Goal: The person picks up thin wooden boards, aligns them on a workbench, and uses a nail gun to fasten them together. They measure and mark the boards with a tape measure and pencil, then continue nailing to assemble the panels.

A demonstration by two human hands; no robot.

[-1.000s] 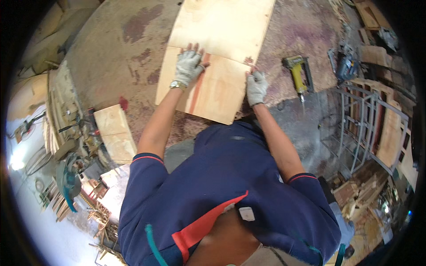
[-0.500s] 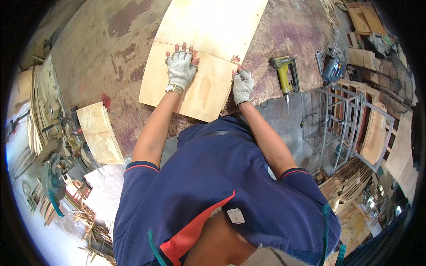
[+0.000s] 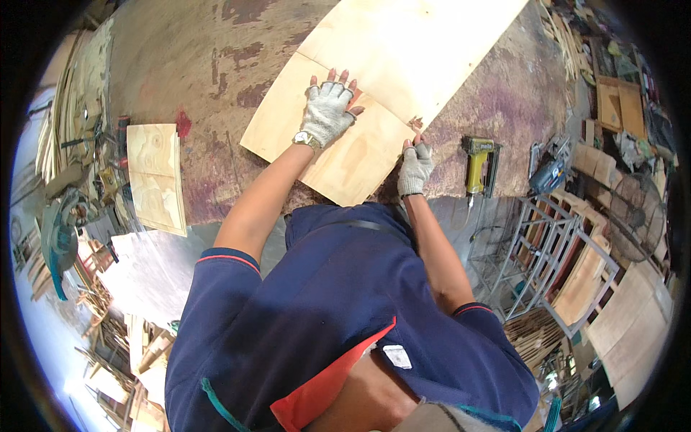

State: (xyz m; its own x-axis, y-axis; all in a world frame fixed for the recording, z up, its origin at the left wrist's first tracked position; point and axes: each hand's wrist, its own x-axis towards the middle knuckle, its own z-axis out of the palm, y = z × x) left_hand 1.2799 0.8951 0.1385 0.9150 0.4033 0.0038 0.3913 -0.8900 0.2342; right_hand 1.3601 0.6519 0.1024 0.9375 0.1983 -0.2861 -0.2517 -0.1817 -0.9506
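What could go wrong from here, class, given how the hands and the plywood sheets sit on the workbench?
1. The right hand sits at the near plywood sheet edge, where a splintered spot shows; the fingerless glove leaves the fingertips bare, so splinters seem possible.
2. The left hand presses flat, without a grip; the sheet might slide.
3. The yellow nail gun lies near the workbench edge and could be knocked off.

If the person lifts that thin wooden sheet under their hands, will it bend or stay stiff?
The near plywood sheet looks very thin for its width, so it would probably flex and feel light. It lies flat under the left hand, so it should slide, not roll. The right hand is at its splintered edge, which may chip.
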